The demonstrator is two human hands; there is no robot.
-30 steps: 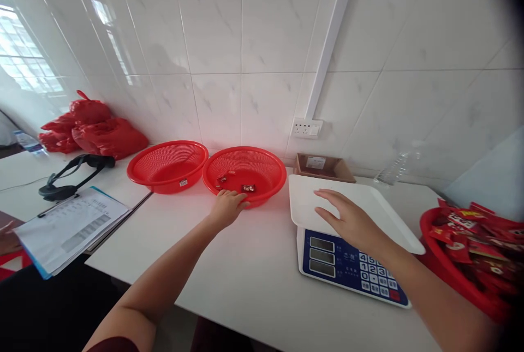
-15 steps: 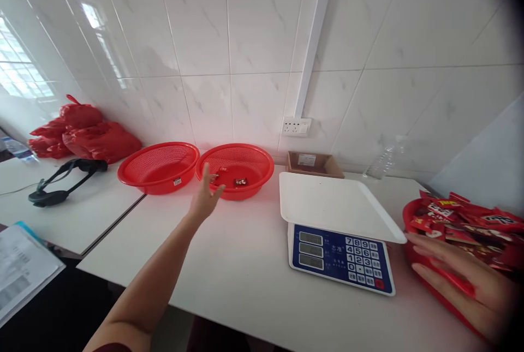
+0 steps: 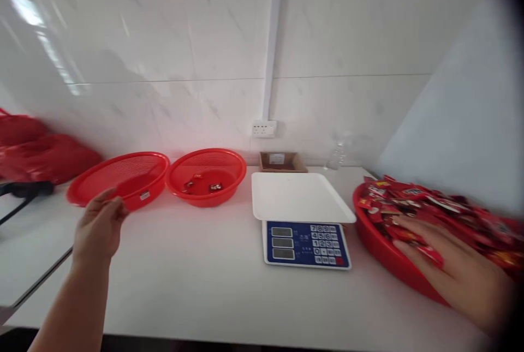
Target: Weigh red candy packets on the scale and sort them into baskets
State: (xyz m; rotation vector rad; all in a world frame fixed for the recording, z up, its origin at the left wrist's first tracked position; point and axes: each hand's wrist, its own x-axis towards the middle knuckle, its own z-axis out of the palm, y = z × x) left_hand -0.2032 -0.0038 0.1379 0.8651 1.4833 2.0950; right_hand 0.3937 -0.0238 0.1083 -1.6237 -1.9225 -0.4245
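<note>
My left hand is raised over the tabletop in front of the left red basket. Its fingers are curled in, and nothing shows between them. On the right, my right hand reaches over a large red basket heaped with red-wrapped candies. A red-wrapped candy sits between its thumb and fingers. In the middle red basket lie a few small wrapped candies. A digital scale with a bare white pan stands between that basket and the heaped one.
Behind the scale are a shallow cardboard box and a clear plastic bottle by the tiled wall. Red plastic bags and a black strapped device are at the far left. A seam crosses the table.
My left hand has drawn away from the middle basket, down and left, and its spread fingers have curled. The view has turned right. My right hand stays at the heaped basket.
</note>
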